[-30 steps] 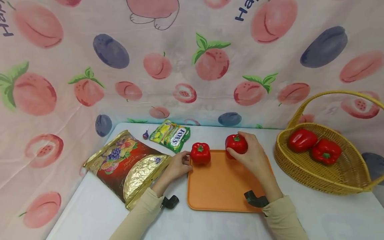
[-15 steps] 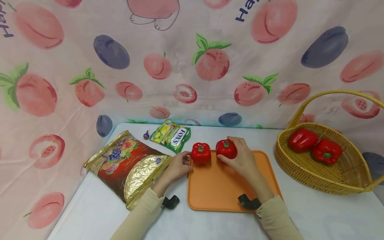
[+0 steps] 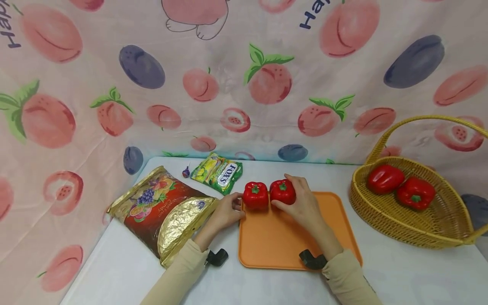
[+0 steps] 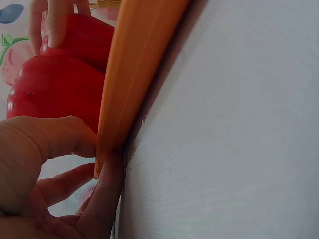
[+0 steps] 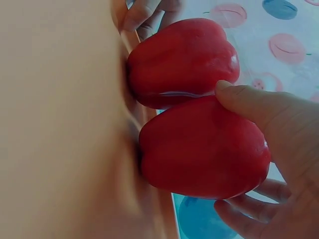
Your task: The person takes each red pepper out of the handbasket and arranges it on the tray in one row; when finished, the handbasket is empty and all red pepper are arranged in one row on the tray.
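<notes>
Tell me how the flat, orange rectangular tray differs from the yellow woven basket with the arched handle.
The tray is smooth, rectangular and low-rimmed; the basket is woven, with taller sides and an arched handle. The left hand pinches the tray's edge, while neither hand touches the basket. Both have two glossy red bell peppers, though the right hand grips one of the tray's.

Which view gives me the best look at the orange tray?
The head view: most of the orange tray shows from above, though the right hand covers part. The left wrist view shows only one edge, pinched by the left hand; the right wrist view, blurred surface and some rim.
</notes>
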Demonstrator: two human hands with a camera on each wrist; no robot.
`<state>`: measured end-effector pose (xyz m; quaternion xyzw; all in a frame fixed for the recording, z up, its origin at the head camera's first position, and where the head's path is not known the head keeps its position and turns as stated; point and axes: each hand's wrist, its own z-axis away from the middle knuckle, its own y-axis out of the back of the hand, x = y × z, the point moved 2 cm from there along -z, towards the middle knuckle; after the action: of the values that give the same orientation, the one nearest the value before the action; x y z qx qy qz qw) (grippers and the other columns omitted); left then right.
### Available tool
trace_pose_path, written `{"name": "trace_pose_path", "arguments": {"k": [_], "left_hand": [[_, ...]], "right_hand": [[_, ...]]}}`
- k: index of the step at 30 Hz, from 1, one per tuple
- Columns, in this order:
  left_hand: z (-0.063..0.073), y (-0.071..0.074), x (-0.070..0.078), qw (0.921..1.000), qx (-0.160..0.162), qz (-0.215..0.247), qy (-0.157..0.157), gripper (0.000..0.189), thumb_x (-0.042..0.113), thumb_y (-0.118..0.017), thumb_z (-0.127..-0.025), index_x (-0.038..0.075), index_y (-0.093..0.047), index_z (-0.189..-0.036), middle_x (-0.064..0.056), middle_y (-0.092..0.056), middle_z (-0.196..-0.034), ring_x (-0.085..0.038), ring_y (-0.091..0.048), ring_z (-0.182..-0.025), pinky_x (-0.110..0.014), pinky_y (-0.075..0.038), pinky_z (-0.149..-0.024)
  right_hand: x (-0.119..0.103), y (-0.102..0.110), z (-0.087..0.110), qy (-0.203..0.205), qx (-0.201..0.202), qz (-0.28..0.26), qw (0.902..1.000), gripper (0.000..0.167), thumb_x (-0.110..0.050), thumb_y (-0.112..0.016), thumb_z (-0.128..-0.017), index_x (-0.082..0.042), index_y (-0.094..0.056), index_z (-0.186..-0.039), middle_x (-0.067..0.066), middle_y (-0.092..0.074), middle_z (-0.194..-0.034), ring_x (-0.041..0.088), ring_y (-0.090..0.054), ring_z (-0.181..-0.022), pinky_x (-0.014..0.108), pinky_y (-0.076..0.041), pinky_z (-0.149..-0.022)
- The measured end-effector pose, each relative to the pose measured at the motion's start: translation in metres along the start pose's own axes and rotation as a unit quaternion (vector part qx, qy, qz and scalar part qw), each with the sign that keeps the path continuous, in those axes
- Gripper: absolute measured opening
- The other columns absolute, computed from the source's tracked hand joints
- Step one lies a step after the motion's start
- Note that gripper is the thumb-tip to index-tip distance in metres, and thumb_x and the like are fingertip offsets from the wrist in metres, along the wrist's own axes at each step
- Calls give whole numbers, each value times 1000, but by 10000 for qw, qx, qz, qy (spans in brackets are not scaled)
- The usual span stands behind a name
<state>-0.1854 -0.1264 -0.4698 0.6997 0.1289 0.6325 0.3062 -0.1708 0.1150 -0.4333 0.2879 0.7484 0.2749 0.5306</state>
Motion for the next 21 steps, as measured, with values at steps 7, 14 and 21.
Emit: {"name": "trace_pose_path", "arguments": {"k": [7, 14, 21], "left_hand": [[0, 0, 1, 10000, -10, 18, 50, 54, -1, -72, -74, 1, -61, -127, -10, -64, -98, -17, -62, -83, -30, -55, -72], [0, 0, 1, 10000, -41, 7, 88, 54, 0, -72, -75, 1, -61, -128, -10, -64, -99, -18, -62, -84, -30, -55, -73], [1, 1, 1, 10000, -68, -2, 68, 54, 0, -73, -76, 1, -60, -128, -11, -64, -101, -19, -63, -85, -31, -55, -74]], "right_hand": [[-1, -1, 0, 148, 32, 30, 9999, 79, -33, -86, -74, -10, -48, -139, 16, -47, -133, 36, -50, -121, 55, -53, -86], [1, -1, 1, 171, -78, 147, 9997, 79, -35, -87, -73, -10, -50, -137, 15, -46, -135, 35, -48, -123, 55, -53, -86], [3, 1, 2, 288, -241, 176, 9991, 79, -31, -86, -71, -10, -50, -138, 15, -45, -137, 35, -49, -122, 55, -53, -86]]}}
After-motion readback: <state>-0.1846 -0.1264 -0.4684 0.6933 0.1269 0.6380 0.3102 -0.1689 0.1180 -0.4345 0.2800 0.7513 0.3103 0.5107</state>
